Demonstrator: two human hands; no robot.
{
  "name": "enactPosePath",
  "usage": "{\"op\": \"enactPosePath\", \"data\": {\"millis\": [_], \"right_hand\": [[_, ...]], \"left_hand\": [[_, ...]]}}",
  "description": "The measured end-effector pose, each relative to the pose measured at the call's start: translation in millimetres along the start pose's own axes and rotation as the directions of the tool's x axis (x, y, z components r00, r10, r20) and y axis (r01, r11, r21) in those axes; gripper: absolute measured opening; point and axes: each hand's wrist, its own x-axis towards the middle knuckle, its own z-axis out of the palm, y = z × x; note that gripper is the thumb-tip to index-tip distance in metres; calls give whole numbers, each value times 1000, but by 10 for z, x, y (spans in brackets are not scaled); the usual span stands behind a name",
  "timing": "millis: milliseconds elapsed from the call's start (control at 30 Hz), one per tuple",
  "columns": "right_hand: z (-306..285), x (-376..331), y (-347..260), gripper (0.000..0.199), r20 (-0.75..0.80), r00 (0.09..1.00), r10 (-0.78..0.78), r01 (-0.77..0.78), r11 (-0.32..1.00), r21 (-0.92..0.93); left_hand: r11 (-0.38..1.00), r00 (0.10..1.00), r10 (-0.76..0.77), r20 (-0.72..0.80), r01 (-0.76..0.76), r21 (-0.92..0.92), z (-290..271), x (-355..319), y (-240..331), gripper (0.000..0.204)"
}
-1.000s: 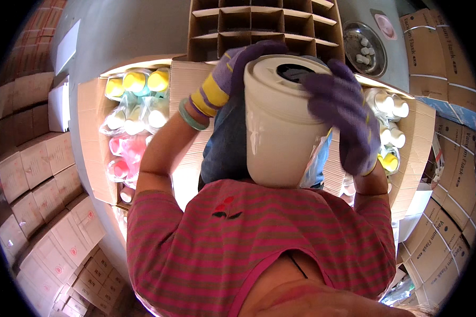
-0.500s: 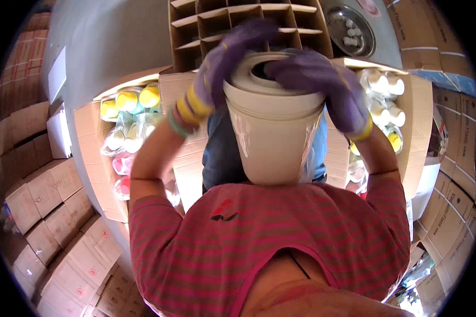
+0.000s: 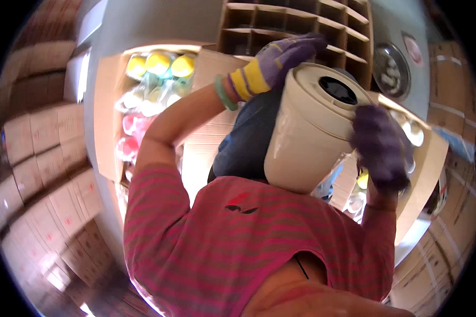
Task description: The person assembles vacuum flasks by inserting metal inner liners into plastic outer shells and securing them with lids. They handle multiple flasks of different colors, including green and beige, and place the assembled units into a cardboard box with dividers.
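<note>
A cream tapered bin [image 3: 307, 140] with a round lid stands against my striped shirt, tilted, its top leaning to the right. Set into the lid is a dark glossy round centre [image 3: 338, 90]. My left hand [image 3: 283, 61], in a purple and yellow glove, reaches across the bin's far left rim with fingers stretched out flat. Close against the lid's right edge is my right hand [image 3: 381, 145], gloved in purple; motion smears its fingers, so their grip is unclear. Clear plastic wrap shows beneath the bin's right side.
An open carton [image 3: 108, 105] at left holds wrapped bottles with yellow, white and pink tops. Another open carton [image 3: 420, 182] with bottles is at right. Ahead stands a cardboard divider box [image 3: 296, 24]. A metal bowl [image 3: 402, 61] holds small white pieces. Stacked cartons [image 3: 47, 190] line both sides.
The bin has tilted and turned rightward, uncovering its dark lid centre. My right hand has come off the lid top to its right side; my left hand stays by the far rim. The view has shifted.
</note>
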Motion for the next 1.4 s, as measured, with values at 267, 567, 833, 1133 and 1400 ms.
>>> {"op": "enactPosePath", "data": {"millis": [267, 567, 833, 1133, 1400], "right_hand": [[-53, 40, -280, 26, 69, 923, -379, 381, 925, -16], [22, 88, -602, 37, -16, 999, 50, -52, 971, -233], [-138, -53, 97, 31, 21, 998, -60, 61, 996, -67], [13, 197, -70, 27, 98, 968, -230, 212, 962, 170], [1, 141, 218, 37, 99, 979, -178, 120, 896, 428]], "left_hand": [[581, 761, 627, 166, -598, 552, -154, -126, -75, 53], [503, 636, 753, 168, -721, 477, 66, 74, 197, 33], [748, 777, 620, 106, -627, 219, 43, -1, 207, 48], [781, 880, 419, 225, -475, 405, 166, -57, 703, 49], [740, 866, 435, 247, -500, 450, 66, -15, 415, 47]]}}
